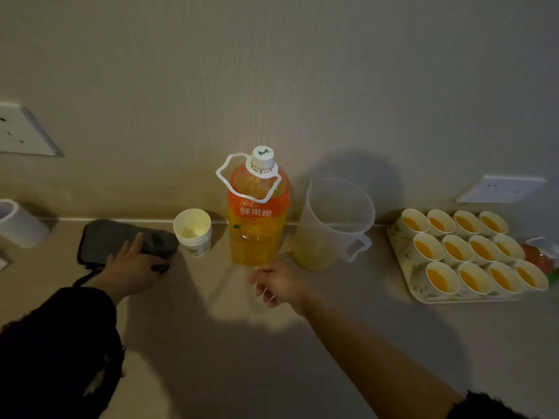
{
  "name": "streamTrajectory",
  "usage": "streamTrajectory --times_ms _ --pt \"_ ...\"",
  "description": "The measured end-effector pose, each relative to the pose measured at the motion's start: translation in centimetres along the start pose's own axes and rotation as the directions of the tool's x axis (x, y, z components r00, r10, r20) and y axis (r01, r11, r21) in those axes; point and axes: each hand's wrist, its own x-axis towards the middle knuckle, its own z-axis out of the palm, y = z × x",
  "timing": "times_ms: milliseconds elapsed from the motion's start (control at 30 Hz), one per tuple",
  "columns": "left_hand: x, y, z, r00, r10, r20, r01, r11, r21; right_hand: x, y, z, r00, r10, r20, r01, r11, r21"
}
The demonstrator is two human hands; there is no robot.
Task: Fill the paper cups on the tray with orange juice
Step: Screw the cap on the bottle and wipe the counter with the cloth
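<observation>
**Dark sleeves in front, twelve cups full at the far right**

Nearest the camera, a dark left sleeve (57, 352) and a bare right forearm (378, 352) reach out over the beige bench (211, 328). The left hand (133, 267) rests on a dark grey pouch (121, 240), fingers straight and spread. The right hand (278, 282) hangs just in front of the orange juice bottle (257, 222), fingers loosely curled and holding nothing.

Behind them, along the back edge, stand a stack of spare paper cups (193, 231), the capped bottle and a clear measuring jug (332, 222) with a little juice at its bottom. Towards the bench's right end sits the tray (459, 298), its twelve paper cups (481, 249) all showing orange juice, so the filling looks finished.

Risks: a careless knuckle could tip the tall bottle into the jug or the cup stack. Lifting the tray unevenly would slop the full cups.

The room is dim, with hard shadows on a pale textured wall (302, 86) carrying two socket plates (502, 189).
</observation>
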Motion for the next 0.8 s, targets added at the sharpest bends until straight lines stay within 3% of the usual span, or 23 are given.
streamTrajectory --times_ms 233,433,533,667,800 --pt "3.1 -0.8 1.1 0.986 -0.014 0.165 0.014 1.0 0.004 0.9 1.0 1.9 0.998 0.058 0.032 -0.055 0.995 -0.087" --pt "1.3 -0.1 0.9 0.998 0.022 0.061 -0.017 0.997 -0.081 0.4 0.6 2.3 0.998 0.055 0.017 -0.054 0.995 -0.09" --pt "-1.8 1.3 -1.1 0.997 0.07 0.04 -0.059 0.97 -0.236 0.1 0.2 2.8 0.999 0.014 0.04 -0.011 0.998 -0.068" --pt "-7.4 3.2 -3.6 0.985 0.153 -0.077 -0.169 0.796 -0.581 -0.9 -0.8 4.0 0.984 -0.132 0.121 0.129 0.991 0.035" --pt "-12.7 6.8 -4.7 0.949 0.273 -0.156 -0.27 0.451 -0.851 -2.1 -1.7 4.3 0.951 -0.203 0.234 0.174 0.975 0.137"
